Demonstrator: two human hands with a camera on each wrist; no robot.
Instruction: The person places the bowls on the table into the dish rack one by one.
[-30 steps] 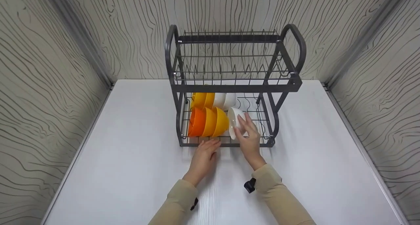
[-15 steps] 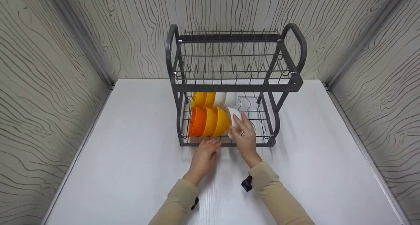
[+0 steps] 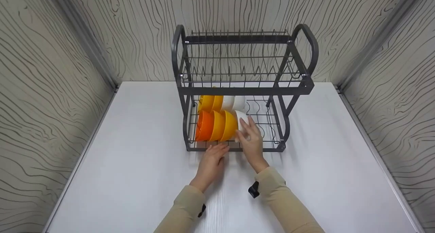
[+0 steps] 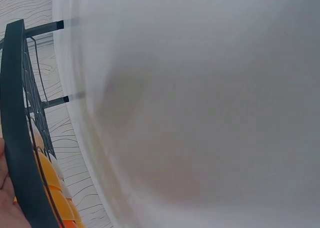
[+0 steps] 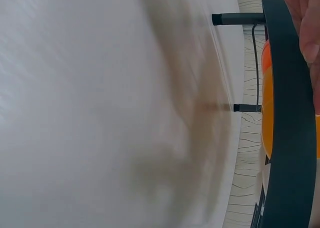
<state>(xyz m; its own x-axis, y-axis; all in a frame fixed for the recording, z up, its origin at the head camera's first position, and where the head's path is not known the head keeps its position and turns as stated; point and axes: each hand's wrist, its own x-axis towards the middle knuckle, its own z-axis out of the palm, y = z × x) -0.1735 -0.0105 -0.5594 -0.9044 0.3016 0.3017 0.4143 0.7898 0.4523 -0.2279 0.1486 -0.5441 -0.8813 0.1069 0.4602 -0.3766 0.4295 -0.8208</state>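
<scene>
In the head view, my right hand holds a white bowl between thumb and fingers at the front of the lower tier of a dark dish rack. The bowl stands on its side, right up against a yellow bowl. Left of that come another yellow bowl and an orange bowl, all tipped the same way in a row. My left hand rests by the rack's lower front rail, fingers fairly straight, holding nothing. Both wrist views catch only part of each hand beside the rail.
Behind the front row, yellow bowls and white bowls line the back of the lower tier. The rack's wire upper tier overhangs them. The rack stands on a white table enclosed by wood-patterned panels.
My right hand has moved left with the white bowl, closing its gap to the yellow bowl. The left hand has stayed in place.
</scene>
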